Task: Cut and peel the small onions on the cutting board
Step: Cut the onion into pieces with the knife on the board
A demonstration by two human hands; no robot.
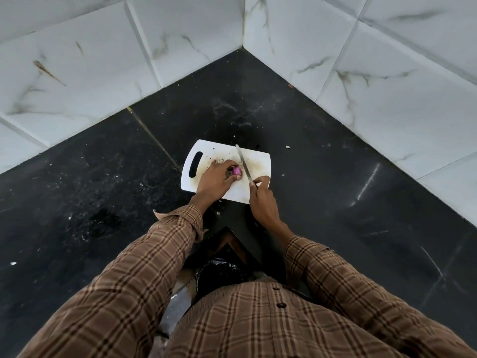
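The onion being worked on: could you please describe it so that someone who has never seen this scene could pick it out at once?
Find the white cutting board on the black countertop in the tiled corner. Near its middle, the left hand holds the small onion, just left of the knife gripped by the right hand. It is the only purple thing on the board.

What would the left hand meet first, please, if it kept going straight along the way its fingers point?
Probably the knife blade, just past the onion that the left hand already holds on the cutting board; depth is hard to judge.
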